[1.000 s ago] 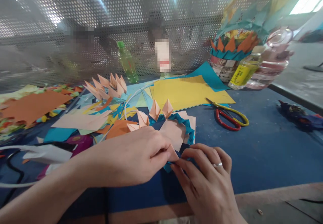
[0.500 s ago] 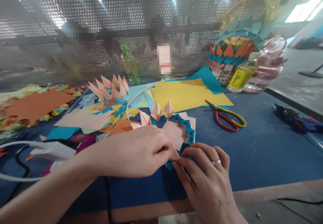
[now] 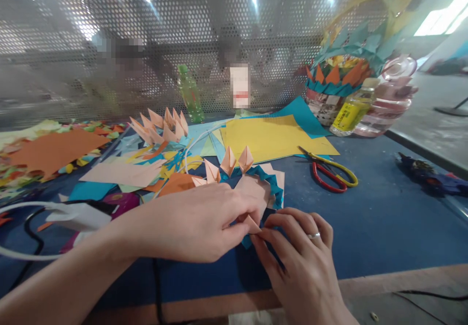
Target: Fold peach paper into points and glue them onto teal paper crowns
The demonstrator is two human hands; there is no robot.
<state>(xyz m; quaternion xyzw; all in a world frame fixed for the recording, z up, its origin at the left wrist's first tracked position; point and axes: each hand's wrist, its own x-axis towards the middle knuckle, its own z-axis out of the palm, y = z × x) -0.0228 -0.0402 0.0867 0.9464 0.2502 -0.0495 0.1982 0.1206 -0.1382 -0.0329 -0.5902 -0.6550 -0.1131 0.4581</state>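
Note:
My left hand (image 3: 197,222) is closed in a pinch on a small peach folded paper piece (image 3: 251,223) at the near edge of a teal paper ring (image 3: 272,186). My right hand (image 3: 300,261), with a ring on one finger, presses its fingertips against the same peach piece and the teal paper from the right. Three upright peach folded points (image 3: 228,161) stand on the far side of the teal ring. A flat peach sheet (image 3: 252,191) lies inside it.
Red-and-yellow scissors (image 3: 329,171) lie to the right on the blue table (image 3: 383,217). Yellow paper sheets (image 3: 270,137), a peach folded cluster (image 3: 161,125), orange paper (image 3: 51,152), scraps and a glue gun with white cord (image 3: 73,215) lie left. Bottles and a decorated jar (image 3: 329,86) stand at the back.
Both hands have stayed on the peach piece, with only small finger shifts. The view has drifted slightly.

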